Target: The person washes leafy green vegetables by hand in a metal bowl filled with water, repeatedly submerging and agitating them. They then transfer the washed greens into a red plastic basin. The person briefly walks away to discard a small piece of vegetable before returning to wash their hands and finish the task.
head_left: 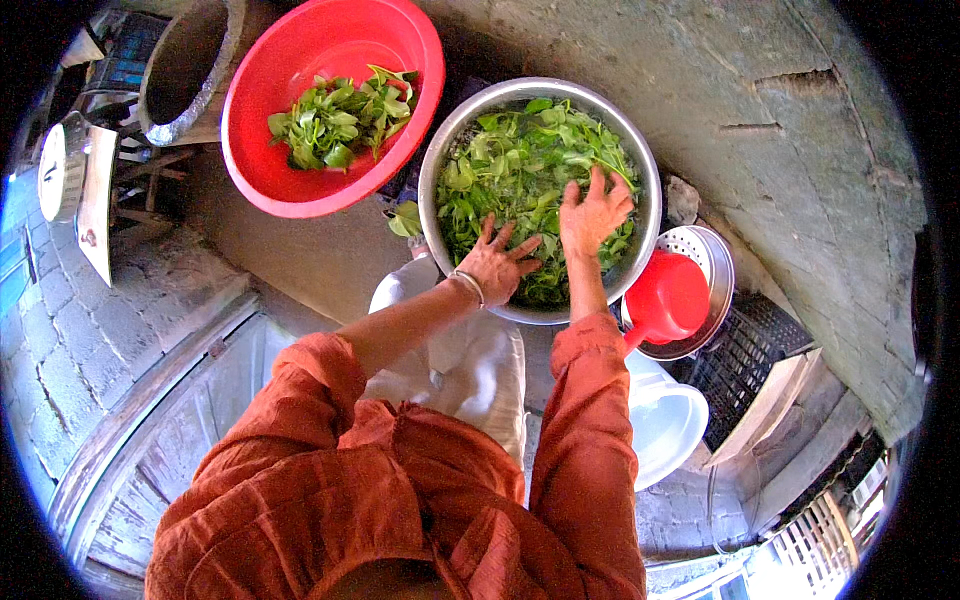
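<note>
A wide metal basin (432, 200) stands in front of me, filled with water and loose leafy greens (520, 165). My left hand (497, 262), with a bangle at the wrist, lies on the leaves near the basin's near side, fingers spread. Farther right, my right hand (594, 215) rests on the greens with its fingers apart and pointing away from me. Neither hand is closed round any leaves that I can see. To the left, a red plastic basin (262, 110) holds a smaller heap of greens (340, 118).
Right of the metal basin are a red dipper (668, 296), a metal colander (712, 250) and a white plastic basin (668, 430). Beyond them sits a black crate (750, 350). A rough wall (740, 110) runs along the far right. A large round vessel (190, 70) stands far left.
</note>
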Motion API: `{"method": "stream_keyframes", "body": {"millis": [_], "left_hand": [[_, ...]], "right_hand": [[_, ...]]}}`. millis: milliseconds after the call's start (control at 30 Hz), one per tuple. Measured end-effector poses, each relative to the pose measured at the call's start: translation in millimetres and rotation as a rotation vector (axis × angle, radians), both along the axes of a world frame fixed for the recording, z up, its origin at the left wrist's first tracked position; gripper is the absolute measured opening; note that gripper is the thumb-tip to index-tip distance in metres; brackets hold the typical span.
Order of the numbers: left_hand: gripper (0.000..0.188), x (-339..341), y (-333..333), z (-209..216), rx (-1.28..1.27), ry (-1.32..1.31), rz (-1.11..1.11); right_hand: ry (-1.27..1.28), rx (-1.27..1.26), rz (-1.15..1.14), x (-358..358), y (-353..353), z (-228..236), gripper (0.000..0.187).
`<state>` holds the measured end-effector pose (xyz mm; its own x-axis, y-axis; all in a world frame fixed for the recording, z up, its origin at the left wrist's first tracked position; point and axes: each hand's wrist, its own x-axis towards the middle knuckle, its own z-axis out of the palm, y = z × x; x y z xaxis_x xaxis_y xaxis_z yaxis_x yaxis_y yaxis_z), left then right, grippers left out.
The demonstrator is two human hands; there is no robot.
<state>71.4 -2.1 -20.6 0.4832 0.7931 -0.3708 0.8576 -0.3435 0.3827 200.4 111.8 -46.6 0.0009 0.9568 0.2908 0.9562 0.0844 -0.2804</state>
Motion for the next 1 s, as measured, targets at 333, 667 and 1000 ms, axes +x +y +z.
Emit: {"method": "stream_keyframes", "body": {"millis": [333, 667, 1000], "left_hand": [[0.043, -4, -2, -6, 0.001, 0.003, 0.019], [0.048, -1, -2, -5, 0.038, -0.006, 0.021], [0.046, 0, -3, -4, 0.004, 0.003, 0.013]], "right_hand": [[0.172, 0.065, 0.166, -11, 17, 34, 0.022], [0.0, -0.275, 0.303, 16, -3, -7, 0.033], [0.08, 0.039, 0.241, 15, 7, 26, 0.033]]}}
